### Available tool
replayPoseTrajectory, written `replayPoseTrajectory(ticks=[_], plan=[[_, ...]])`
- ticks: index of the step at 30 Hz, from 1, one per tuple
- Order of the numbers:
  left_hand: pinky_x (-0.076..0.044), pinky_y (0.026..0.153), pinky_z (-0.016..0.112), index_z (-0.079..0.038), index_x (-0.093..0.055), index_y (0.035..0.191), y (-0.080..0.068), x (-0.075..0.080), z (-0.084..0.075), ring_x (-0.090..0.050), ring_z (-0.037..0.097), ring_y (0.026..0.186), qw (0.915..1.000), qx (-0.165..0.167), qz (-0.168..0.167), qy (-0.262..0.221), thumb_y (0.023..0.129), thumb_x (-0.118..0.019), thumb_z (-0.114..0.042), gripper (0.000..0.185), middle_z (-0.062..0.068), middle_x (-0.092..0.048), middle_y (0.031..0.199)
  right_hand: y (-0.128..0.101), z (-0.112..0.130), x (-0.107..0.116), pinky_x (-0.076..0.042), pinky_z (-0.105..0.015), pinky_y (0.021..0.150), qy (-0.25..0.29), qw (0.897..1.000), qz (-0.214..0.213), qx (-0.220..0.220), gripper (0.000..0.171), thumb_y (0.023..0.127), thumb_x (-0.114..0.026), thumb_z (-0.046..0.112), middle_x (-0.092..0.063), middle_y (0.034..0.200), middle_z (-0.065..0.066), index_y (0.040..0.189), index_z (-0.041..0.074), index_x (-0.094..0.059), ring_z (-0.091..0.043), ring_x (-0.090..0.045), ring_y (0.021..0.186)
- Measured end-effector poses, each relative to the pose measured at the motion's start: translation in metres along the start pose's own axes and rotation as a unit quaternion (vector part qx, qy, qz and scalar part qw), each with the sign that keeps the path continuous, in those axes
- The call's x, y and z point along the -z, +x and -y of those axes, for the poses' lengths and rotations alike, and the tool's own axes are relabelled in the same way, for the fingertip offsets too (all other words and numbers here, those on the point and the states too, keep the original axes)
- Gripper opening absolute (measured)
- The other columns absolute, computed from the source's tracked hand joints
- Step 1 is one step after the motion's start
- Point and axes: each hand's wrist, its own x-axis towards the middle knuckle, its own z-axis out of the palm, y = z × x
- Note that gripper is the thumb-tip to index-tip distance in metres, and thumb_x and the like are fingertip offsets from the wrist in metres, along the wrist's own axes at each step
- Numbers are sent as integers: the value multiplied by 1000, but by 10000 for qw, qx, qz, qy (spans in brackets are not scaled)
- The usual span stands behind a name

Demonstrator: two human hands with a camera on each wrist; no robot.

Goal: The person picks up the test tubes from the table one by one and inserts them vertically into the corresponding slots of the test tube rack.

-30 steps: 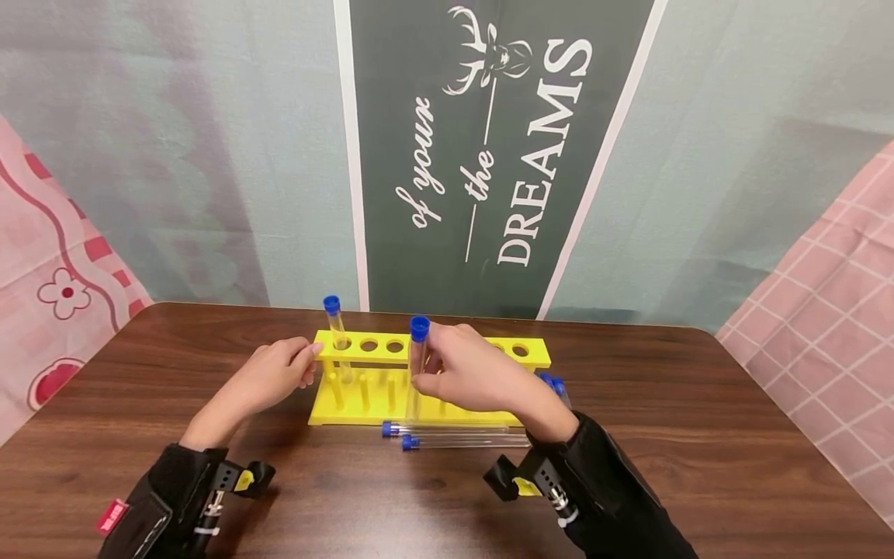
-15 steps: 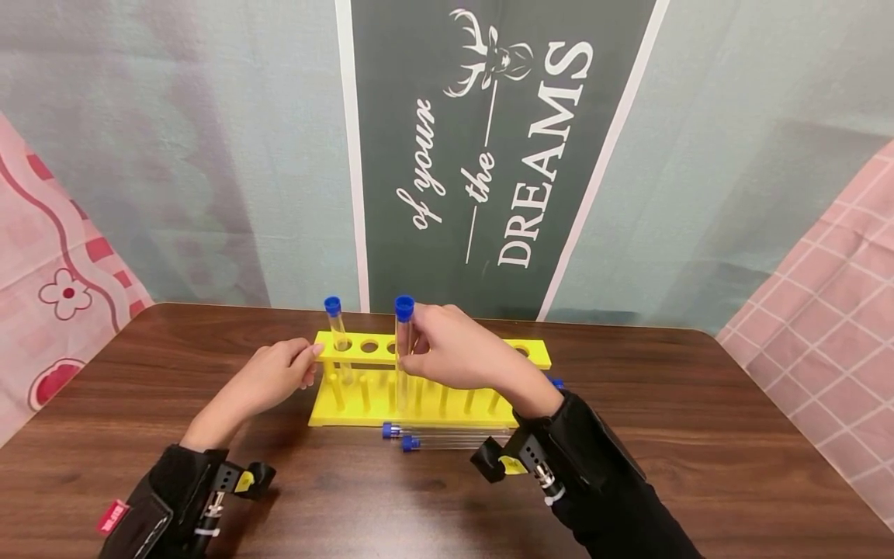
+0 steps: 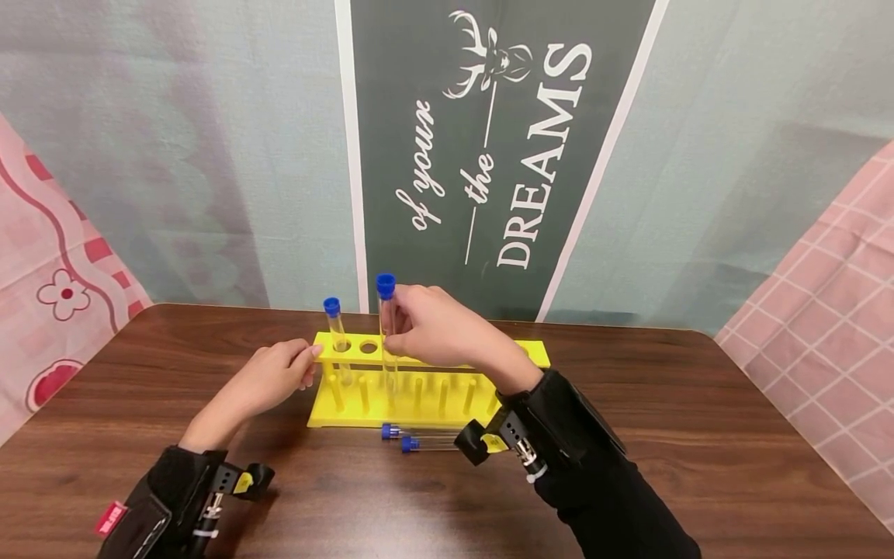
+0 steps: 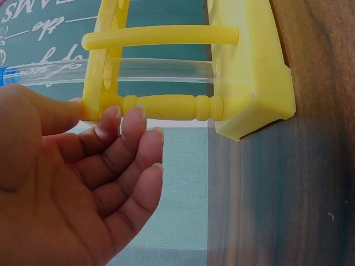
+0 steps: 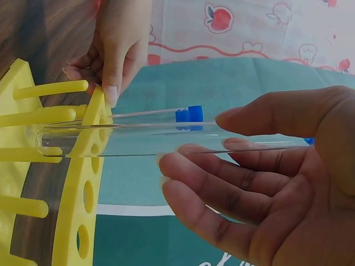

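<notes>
A yellow test tube rack [image 3: 419, 418] stands on the table. My left hand [image 3: 279, 373] pinches the left end of its top bar between thumb and fingers. A clear test tube with a blue cap [image 3: 336, 326] stands in the leftmost hole, slightly tilted. My right hand [image 3: 440, 326] holds another blue-capped test tube [image 5: 133, 141] upright between thumb and fingers. In the right wrist view, that tube's rounded lower end overlaps the rack's top bar and pegs, seemingly on the near side. The right hand hides part of the top bar in the head view.
Two blue-capped test tubes [image 3: 419, 444] lie on the brown table [image 3: 335, 497] in front of the rack, their right ends behind the right wrist's camera mount. A grey-green cloth with lettering [image 3: 517, 155] hangs behind the table. Pink patterned cloths [image 3: 63, 233] hang at the sides.
My right hand has moved left and upward with the test tube, from the rack's middle toward the third hole from the left. The left hand stays on the rack.
</notes>
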Motion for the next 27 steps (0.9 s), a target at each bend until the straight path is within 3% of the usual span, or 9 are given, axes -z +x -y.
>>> replayPoseTrajectory(ticks=[11, 20, 27], plan=[[-33, 53, 30, -5, -51, 75, 0, 0, 1, -39, 17, 55, 10000, -44, -10, -6, 99, -40, -22, 31, 2, -48, 63, 8, 3, 1, -44, -23, 69, 172, 9998, 57, 17, 4, 85, -58, 4, -58, 76, -2, 87, 6, -55, -14, -55, 73], [-34, 53, 30, -5, -51, 76, 1, 0, 1, -40, 17, 55, 10000, -35, -20, -1, 99, -40, -21, 30, 3, -48, 63, 14, 2, 1, -46, -27, 52, 431, 9987, -7, -258, 4, 86, -57, 4, -60, 74, -4, 88, 6, -54, -19, -57, 60], [-33, 54, 30, -5, -51, 76, 1, 0, 1, -40, 17, 55, 10000, -28, -6, -3, 99, -40, -22, 31, 3, -48, 63, 23, 2, 2, -42, -24, 67, 108, 9996, -240, -117, 7, 84, -60, 4, -59, 78, -2, 87, 6, -54, -15, -53, 71]])
